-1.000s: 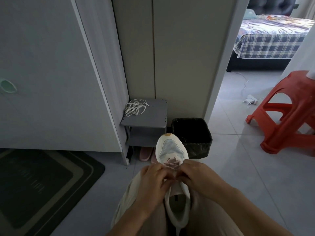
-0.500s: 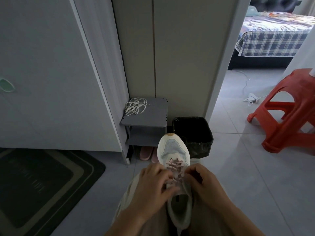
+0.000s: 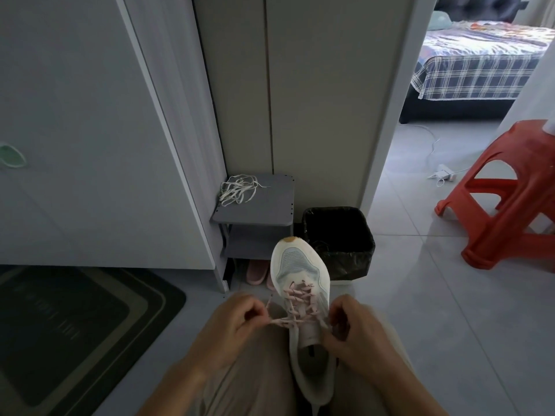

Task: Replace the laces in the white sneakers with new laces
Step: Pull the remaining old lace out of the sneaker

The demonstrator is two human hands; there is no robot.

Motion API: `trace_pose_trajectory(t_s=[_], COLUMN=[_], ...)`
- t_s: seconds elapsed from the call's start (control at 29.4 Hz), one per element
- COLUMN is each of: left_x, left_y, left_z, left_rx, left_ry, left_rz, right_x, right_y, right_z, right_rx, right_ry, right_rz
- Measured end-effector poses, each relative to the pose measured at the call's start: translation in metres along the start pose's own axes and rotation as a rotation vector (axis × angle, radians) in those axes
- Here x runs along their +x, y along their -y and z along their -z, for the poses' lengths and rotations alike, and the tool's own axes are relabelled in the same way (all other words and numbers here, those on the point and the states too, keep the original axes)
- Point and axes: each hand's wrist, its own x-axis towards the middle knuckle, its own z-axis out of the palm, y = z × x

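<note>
A white sneaker (image 3: pixel 295 265) lies between my knees, toe pointing away from me. A pink lace (image 3: pixel 298 300) crosses through its eyelets. My left hand (image 3: pixel 231 325) sits left of the shoe and pinches one end of the pink lace, drawn out sideways. My right hand (image 3: pixel 353 328) is at the shoe's right side with fingers curled round the other lace end near the upper eyelets. A bundle of white laces (image 3: pixel 237 189) lies on the small grey shelf (image 3: pixel 270 208) ahead.
A black lined bin (image 3: pixel 339 238) stands just beyond the shoe's toe. Pink slippers (image 3: pixel 256 271) sit under the shelf. A red plastic stool (image 3: pixel 510 193) is at the right, a dark mat (image 3: pixel 69 331) at the left. A doorway shows a bed (image 3: pixel 477 64).
My hands have moved apart from the middle of the shoe to its two sides, drawing the pink lace ends outward. More of the laced eyelets now show.
</note>
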Motion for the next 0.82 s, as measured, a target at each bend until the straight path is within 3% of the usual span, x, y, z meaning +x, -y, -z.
trace_pose_trajectory(t_s=[0.07, 0.24, 0.34, 0.58, 0.68, 0.82], left_x=[0.000, 0.018, 0.026, 0.010, -0.007, -0.020], left_y=[-0.002, -0.049, -0.059, -0.041, -0.021, 0.029], left_z=[-0.010, -0.053, -0.061, -0.034, 0.002, 0.025], left_rx=[0.125, 0.569, 0.659, 0.670, 0.547, 0.306], left_ry=[-0.039, -0.148, -0.153, -0.278, -0.418, -0.477], left_rz=[-0.014, -0.259, -0.234, -0.356, -0.238, 0.133], right_x=[0.001, 0.002, 0.000, -0.005, -0.002, -0.001], right_y=[-0.001, -0.001, 0.002, 0.001, 0.006, 0.010], right_z=[-0.003, -0.005, -0.003, -0.003, -0.001, -0.002], right_rx=[-0.070, -0.040, -0.004, 0.052, 0.075, 0.060], right_ry=[0.001, -0.017, -0.002, -0.141, -0.119, -0.100], right_rz=[0.032, 0.055, 0.030, -0.051, -0.072, -0.074])
